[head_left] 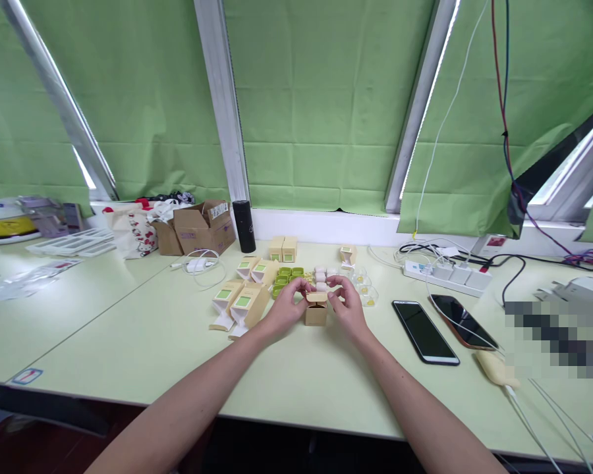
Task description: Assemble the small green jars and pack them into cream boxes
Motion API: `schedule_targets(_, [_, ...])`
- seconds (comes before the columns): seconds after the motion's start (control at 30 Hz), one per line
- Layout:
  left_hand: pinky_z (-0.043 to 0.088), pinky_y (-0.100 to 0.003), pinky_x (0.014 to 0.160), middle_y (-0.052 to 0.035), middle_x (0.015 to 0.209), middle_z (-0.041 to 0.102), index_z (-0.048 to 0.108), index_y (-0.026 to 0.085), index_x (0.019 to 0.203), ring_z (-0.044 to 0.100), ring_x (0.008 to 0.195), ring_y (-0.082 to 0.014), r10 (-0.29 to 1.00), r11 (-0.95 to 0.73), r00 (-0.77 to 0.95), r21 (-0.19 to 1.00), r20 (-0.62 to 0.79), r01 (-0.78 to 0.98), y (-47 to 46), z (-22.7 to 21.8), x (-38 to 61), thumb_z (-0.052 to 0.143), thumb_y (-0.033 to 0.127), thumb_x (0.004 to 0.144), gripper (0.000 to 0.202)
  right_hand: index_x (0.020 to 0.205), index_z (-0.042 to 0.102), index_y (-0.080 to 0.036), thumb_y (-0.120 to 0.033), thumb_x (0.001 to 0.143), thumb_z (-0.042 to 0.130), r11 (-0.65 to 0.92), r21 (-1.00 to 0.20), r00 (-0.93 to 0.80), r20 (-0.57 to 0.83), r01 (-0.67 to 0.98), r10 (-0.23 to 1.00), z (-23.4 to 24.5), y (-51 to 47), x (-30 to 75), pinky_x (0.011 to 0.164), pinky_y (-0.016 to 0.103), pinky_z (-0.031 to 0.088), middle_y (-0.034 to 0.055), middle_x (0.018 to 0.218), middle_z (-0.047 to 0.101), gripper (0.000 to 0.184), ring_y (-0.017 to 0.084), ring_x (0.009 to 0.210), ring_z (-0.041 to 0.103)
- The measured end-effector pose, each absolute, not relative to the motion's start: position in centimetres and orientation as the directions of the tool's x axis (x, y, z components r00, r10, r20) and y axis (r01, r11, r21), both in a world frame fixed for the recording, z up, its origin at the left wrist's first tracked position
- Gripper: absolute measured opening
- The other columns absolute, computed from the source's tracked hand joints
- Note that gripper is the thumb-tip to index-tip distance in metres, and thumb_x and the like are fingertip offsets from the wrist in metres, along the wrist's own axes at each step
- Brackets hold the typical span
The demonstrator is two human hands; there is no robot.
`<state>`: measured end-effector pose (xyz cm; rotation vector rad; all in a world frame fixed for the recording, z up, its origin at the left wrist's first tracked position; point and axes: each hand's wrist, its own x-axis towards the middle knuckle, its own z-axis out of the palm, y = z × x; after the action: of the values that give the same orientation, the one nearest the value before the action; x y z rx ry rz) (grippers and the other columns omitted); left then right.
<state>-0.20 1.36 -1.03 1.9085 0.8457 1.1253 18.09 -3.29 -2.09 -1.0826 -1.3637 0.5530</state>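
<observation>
A small brown cardboard box (315, 317) stands upright on the table between my hands, its top flap raised. My left hand (290, 307) has its fingers bent around the box's upper left edge. Opposite, my right hand (346, 305) pinches the upper right edge. Just behind are green square cups (282, 279), white rounded pieces (321, 276) and clear plastic domes (365, 286) with some yellow in them. Left of my left hand lie several flat-sided cartons (250, 303) with green windows and white open ends. What is inside the box is hidden.
Two closed cartons (282, 249) and one open carton (347, 255) stand farther back. A black bottle (244, 226) and a large cardboard box (205, 227) are by the wall. To the right lie a phone (425, 332), another phone (463, 320), cables and a power strip (447, 276).
</observation>
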Motion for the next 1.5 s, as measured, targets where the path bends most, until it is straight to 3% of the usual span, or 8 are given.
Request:
schedule_targets(0.17, [0.05, -0.035, 0.093, -0.0052, 0.102, 0.071, 0.059, 0.02, 0.092, 0.065, 0.103, -0.023, 0.828, -0.483, 0.398, 0.864, 0.396, 0.145, 1.1, -0.7, -0.1, 0.069, 0.03, 0.088, 0.015, 0.106, 0.064, -0.024, -0.031, 0.089, 0.062, 0.56, -0.753, 0.104, 0.624, 0.345, 0.775, -1.2, -4.2, 18.0, 0.059, 0.028, 0.045, 0.0057, 0.109, 0.06, 0.018, 0.016, 0.075, 0.053])
schedule_targets(0.53, [0.049, -0.037, 0.095, -0.0065, 0.103, 0.071, 0.065, 0.02, 0.099, 0.064, 0.105, -0.0247, 0.837, -0.426, 0.403, 0.903, 0.371, 0.054, 1.3, -0.3, -0.4, 0.057, 0.023, 0.087, 0.015, 0.095, 0.061, -0.027, -0.023, 0.086, 0.062, 0.547, -0.7, 0.042, 0.632, 0.46, 0.774, -1.1, -4.6, 18.1, 0.062, 0.034, 0.045, 0.005, 0.096, 0.059, 0.01, 0.019, 0.072, 0.051])
schedule_targets(0.7, [0.048, -0.038, 0.097, -0.0068, 0.106, 0.07, 0.066, 0.021, 0.101, 0.064, 0.106, -0.0258, 0.825, -0.453, 0.408, 0.889, 0.392, 0.063, 1.0, -0.1, -0.5, 0.055, 0.04, 0.097, 0.022, 0.089, 0.058, -0.027, -0.019, 0.084, 0.06, 0.574, -0.662, -0.005, 0.653, 0.481, 0.757, -1.3, -4.6, 18.1, 0.063, 0.034, 0.044, 0.0042, 0.093, 0.058, 0.009, 0.02, 0.072, 0.051])
schedule_targets(0.9, [0.047, -0.039, 0.099, -0.0086, 0.11, 0.07, 0.066, 0.02, 0.106, 0.063, 0.107, -0.0256, 0.798, -0.498, 0.437, 0.863, 0.416, 0.088, 0.7, 0.0, -0.5, 0.059, 0.049, 0.098, 0.031, 0.087, 0.056, -0.026, -0.017, 0.083, 0.06, 0.595, -0.637, -0.031, 0.669, 0.491, 0.742, -1.3, -4.6, 18.1, 0.063, 0.034, 0.043, 0.0037, 0.092, 0.057, 0.011, 0.019, 0.071, 0.052])
schedule_targets(1.5, [0.047, -0.039, 0.1, -0.0084, 0.112, 0.069, 0.066, 0.021, 0.11, 0.061, 0.107, -0.0248, 0.787, -0.536, 0.438, 0.833, 0.435, 0.135, 0.7, -0.4, -0.6, 0.064, 0.04, 0.097, 0.023, 0.084, 0.056, -0.026, -0.016, 0.082, 0.058, 0.588, -0.6, -0.072, 0.664, 0.542, 0.744, -1.4, -4.7, 18.3, 0.065, 0.033, 0.042, 0.0031, 0.087, 0.057, 0.011, 0.02, 0.072, 0.053])
